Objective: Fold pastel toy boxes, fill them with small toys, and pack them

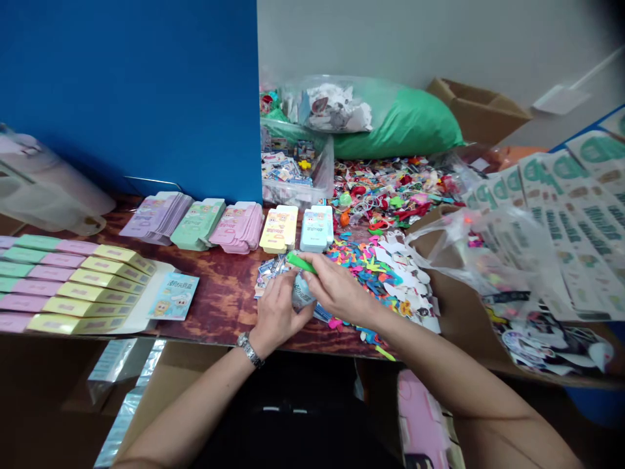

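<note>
My left hand (279, 311), with a metal watch on its wrist, is closed around a small light-blue printed box (302, 294) near the table's front edge. My right hand (336, 286) pinches a bright green strip-shaped piece (299, 262) just above that box; its exact kind does not show. Fingers of both hands hide much of the box. Under and behind the left hand lie small printed cards (269, 270). To the right of my hands spreads a heap of colourful small plastic pieces (351, 257), with white cut-out pieces (407, 280) beyond it.
Stacks of flat purple (156, 218), green (198, 225), pink (237, 227), yellow (279, 229) and blue cartons (316, 229) stand along the back. Filled boxes (88, 286) line the left. A clear bin (319, 176), a green sack (405, 120) and sticker sheets (561, 215) lie behind and right.
</note>
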Tool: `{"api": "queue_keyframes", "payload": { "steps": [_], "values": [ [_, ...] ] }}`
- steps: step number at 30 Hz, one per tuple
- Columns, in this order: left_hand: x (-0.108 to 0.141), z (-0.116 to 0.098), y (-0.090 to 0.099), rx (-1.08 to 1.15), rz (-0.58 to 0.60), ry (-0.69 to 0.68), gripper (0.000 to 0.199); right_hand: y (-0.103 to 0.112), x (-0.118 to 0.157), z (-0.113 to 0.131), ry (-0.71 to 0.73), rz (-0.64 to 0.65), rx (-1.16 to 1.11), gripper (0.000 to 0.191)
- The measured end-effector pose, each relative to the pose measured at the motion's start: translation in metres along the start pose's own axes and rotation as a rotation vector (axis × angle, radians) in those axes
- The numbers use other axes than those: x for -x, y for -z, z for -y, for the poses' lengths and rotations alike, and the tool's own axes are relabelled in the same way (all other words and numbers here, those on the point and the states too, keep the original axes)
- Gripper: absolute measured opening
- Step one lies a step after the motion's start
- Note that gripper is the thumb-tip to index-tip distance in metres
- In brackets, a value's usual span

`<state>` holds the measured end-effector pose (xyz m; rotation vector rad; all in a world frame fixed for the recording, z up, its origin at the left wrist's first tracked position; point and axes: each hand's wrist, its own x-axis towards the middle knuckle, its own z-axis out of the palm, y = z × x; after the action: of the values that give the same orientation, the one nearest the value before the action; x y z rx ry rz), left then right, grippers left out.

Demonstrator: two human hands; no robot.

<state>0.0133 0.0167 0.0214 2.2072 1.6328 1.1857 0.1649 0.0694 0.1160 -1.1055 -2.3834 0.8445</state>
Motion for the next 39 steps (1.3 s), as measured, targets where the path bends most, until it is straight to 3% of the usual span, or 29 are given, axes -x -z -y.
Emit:
{"api": "queue_keyframes", "payload": {
  "steps": [9, 13, 17, 21, 26, 30, 34, 39],
  "values": [
    [-0.001, 0.005, -0.002, 0.12, 0.03, 0.133, 0.068, 0.018, 0.004, -0.004, -0.016, -0.021, -0.081, 0.028],
    [-0.001, 0.004, -0.001, 0.149, 0.032, 0.163, 0.068, 0.015, 0.007, -0.007, 0.09, -0.05, 0.094, 0.024],
    [0.0, 0.005, 0.002, 0.17, 0.042, 0.196, 0.07, 0.014, 0.013, -0.015, 0.185, -0.191, 0.383, 0.027],
    [0.001, 0.005, 0.003, 0.155, 0.044, 0.177, 0.072, 0.015, 0.015, -0.016, 0.242, -0.129, 0.586, 0.021],
    [0.0, 0.005, 0.005, 0.109, 0.02, 0.087, 0.072, 0.009, 0.014, -0.01, 0.323, -0.111, 0.463, 0.016],
    [-0.001, 0.008, 0.01, 0.123, -0.011, 0.068, 0.084, 0.014, 0.016, -0.01, 0.367, -0.191, 0.289, 0.019],
    [-0.001, 0.009, 0.012, 0.195, -0.003, 0.041, 0.077, 0.013, 0.02, -0.016, 0.322, -0.206, 0.183, 0.018],
    [0.0, 0.006, 0.012, 0.202, -0.01, -0.084, 0.066, -0.012, 0.026, -0.016, 0.195, -0.319, 0.122, 0.034]
  ]
}}
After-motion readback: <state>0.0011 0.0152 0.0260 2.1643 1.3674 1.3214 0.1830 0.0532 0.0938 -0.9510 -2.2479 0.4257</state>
